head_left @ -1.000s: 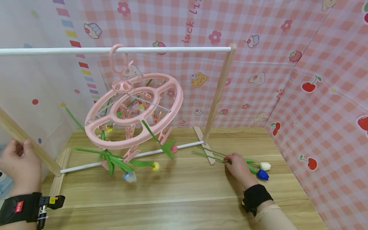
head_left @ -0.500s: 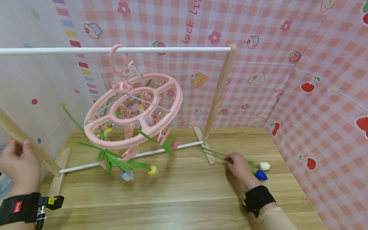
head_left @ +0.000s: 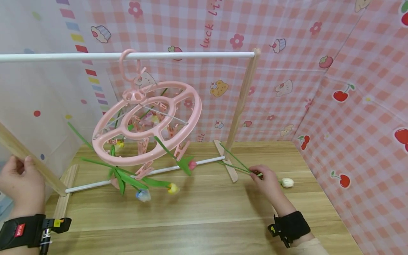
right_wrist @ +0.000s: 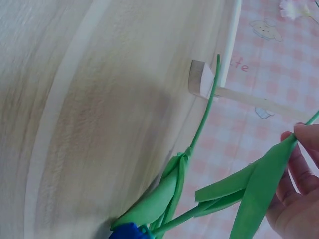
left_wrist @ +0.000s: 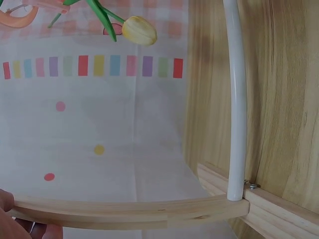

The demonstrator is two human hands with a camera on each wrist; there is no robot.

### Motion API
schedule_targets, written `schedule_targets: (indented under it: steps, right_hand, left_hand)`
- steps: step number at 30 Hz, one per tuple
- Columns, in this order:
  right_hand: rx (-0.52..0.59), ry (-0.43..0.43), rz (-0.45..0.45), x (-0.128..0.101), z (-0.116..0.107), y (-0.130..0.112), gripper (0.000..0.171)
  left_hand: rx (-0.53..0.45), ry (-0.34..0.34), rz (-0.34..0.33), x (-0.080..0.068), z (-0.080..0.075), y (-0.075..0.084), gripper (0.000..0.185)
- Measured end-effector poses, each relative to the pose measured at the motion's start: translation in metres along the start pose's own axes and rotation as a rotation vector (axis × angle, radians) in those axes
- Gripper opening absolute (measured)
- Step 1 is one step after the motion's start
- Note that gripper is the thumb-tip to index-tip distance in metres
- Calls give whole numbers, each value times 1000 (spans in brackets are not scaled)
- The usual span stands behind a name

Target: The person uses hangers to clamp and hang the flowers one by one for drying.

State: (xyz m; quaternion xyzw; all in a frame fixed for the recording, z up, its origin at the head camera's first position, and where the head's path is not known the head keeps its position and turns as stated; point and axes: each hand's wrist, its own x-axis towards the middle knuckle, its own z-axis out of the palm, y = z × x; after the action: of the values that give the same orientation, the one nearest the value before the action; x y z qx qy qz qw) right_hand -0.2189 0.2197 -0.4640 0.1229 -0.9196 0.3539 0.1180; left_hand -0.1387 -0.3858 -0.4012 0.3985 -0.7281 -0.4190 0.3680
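My right hand point(head_left: 266, 180) pinches the blue tulip point(right_wrist: 128, 231) by its green stem, just above the leaves, with thumb and fingertips. In the head view its flower is hidden behind the hand. The white tulip point(head_left: 287, 182) lies on the table beneath, its leaves point(right_wrist: 149, 199) showing in the right wrist view. At the left, my left hand point(head_left: 23, 184) grips the wooden post point(left_wrist: 124, 211) of a rack, thumb on one side and fingers on the other. From the rack's white bar point(head_left: 191, 55) hangs a round pink clip hanger point(head_left: 188, 124).
Several artificial tulips hang from the hanger's clips, among them a yellow tulip point(head_left: 173, 188), a light blue tulip point(head_left: 143, 194) and a pink tulip point(head_left: 192, 165). The rack's right wooden foot point(head_left: 231, 171) stands near the right hand. Patterned cloth point(head_left: 360, 117) encloses the table's back and sides.
My right hand has risen slightly, and the blue tulip's stem has swung up apart from the white tulip's. The hanging tulips sway a little. My left hand stays on the post.
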Motion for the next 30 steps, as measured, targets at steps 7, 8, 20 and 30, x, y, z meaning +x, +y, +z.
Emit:
schedule_targets:
  steps: [7,8,20,30]
  right_hand:
    - [83,132,-54,-3,-3,-4,16]
    - [99,151,-56,-3,-3,-4,16]
    - [339,245,-20,-4,-9,-17,16]
    - [436,224,-20,-11,-17,-48,15]
  left_hand:
    - [1,17,11,1,2,-1,34]
    - [5,19,17,1,2,-1,34]
    - [1,-13,4,-6,-2,3,39]
    - [-334,171,201,-43,-6,25,35]
